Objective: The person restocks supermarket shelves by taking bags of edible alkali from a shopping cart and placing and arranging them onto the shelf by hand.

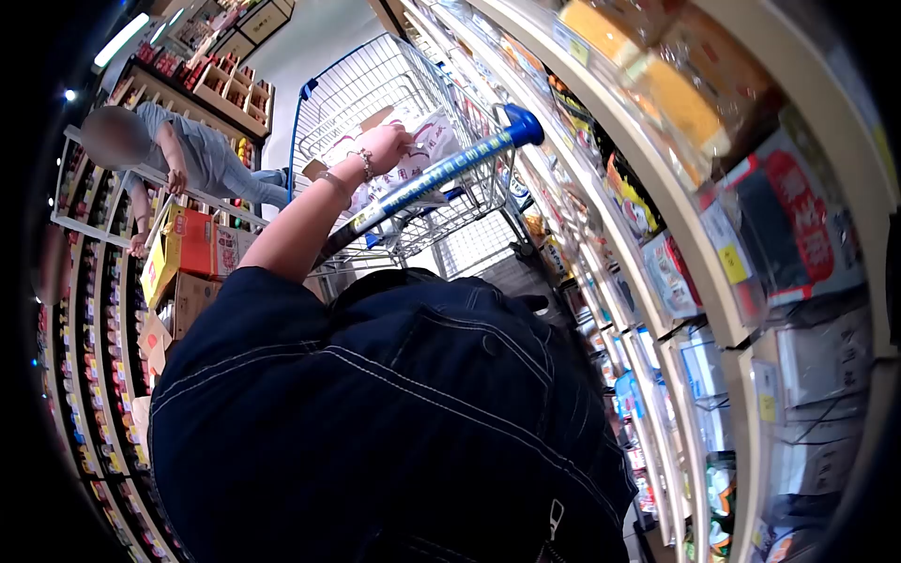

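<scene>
White bags (434, 134) at twelve o'clock, left hand (383, 150) right on them

Over on the left, eight to ten o'clock, stocked shelves (89, 352) curve past, row upon row of small colourful goods! At ten o'clock another person (208, 155) in pale blue-grey leans beside a white metal frame (99, 235), and just below, at nine, we have cartons (195, 228) in red-orange with a yellow face.

Now the forearm, slanting up from ten o'clock, bracelets (364, 161) at the wrist, and there's that left hand at eleven, fingers bent and touching the bags; whether they grip, I cannot tell. Those bags, with purple-red markings, lie inside the wire cart (298, 131), its blue handle (441, 178) slanting from ten o'clock up to one, just this side of them. Below, at six, a navy garment (394, 413) with white stitching fills the view.

The right hand is out of sight, its state impossible to call. And out right, one to four o'clock, tall shelving (740, 394) packed with wrapped goods, yellow packs (680, 113) up at two!
</scene>
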`<state>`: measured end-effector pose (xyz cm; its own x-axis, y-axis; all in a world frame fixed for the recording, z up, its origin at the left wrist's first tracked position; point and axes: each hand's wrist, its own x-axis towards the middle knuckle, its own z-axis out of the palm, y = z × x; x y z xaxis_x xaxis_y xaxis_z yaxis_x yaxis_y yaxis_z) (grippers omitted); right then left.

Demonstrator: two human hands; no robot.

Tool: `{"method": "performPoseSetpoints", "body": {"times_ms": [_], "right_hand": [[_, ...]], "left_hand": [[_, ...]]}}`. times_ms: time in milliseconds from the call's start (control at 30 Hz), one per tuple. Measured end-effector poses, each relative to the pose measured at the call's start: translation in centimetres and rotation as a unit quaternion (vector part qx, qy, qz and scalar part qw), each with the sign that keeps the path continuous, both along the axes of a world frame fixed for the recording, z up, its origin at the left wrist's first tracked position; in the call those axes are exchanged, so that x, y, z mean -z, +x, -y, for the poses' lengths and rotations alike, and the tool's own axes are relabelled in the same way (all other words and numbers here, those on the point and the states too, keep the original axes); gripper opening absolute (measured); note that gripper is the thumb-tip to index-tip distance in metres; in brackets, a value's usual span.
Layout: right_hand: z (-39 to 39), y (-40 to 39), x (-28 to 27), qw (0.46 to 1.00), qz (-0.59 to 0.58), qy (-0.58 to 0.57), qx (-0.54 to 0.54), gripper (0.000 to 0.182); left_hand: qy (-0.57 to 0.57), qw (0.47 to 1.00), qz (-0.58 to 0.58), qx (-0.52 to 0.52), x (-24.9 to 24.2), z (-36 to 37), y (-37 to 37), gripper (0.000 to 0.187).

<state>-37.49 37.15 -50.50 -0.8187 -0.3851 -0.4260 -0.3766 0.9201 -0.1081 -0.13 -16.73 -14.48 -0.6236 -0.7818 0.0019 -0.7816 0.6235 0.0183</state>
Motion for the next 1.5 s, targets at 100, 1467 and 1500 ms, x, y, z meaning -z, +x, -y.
{"method": "performPoseSetpoints", "body": {"times_ms": [100,1467,1500], "right_hand": [[-0.1,2.1,-1.7,0.986,-0.059,-0.111,-0.109,0.032],[37.7,15.4,-50.8,0.661,0.031,-0.597,-0.453,0.056],[37.2,15.5,-51.4,0.643,0.073,-0.590,-0.483,0.060]], "left_hand": [[-0.042,0.996,-0.075,-0.013,-3.1,0.8,0.7,0.010],[-0.236,0.775,-0.518,0.272,-20.7,-2.3,-5.0,0.023],[-0.203,0.755,-0.570,0.252,-20.7,-2.1,-5.5,0.022]]}}
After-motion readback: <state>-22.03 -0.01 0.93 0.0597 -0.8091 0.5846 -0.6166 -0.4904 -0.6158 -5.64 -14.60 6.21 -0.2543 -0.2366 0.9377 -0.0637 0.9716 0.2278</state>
